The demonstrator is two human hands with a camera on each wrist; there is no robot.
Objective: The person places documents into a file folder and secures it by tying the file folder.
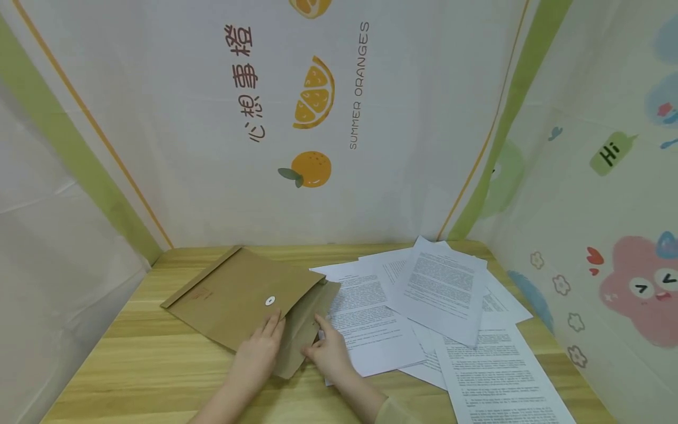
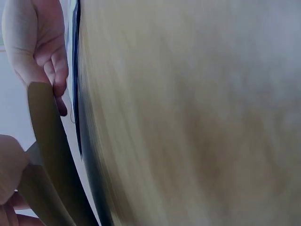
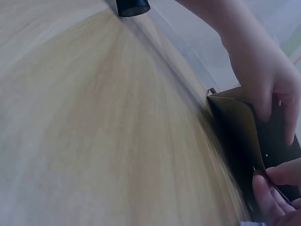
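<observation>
A brown kraft document envelope [image 1: 233, 294] lies slanted on the wooden table, a white round button [image 1: 270, 301] on its front. Its flap [image 1: 304, 335] is folded out towards the right, and the mouth gapes a little. At the mouth edge, near the button, my left hand [image 1: 259, 348] grips the envelope's front panel; some of its fingers are hidden. My right hand [image 1: 329, 350] pinches the outer edge of the flap between thumb and fingers, as the right wrist view also shows at the flap [image 3: 256, 136].
Printed sheets [image 1: 365, 312] lie spread and overlapping right of the envelope, with one long sheet [image 1: 498, 377] reaching the near right. Printed cloth walls [image 1: 296, 212] enclose the table [image 1: 132, 353]. A dark cylindrical object [image 3: 133, 7] shows at the top of the right wrist view.
</observation>
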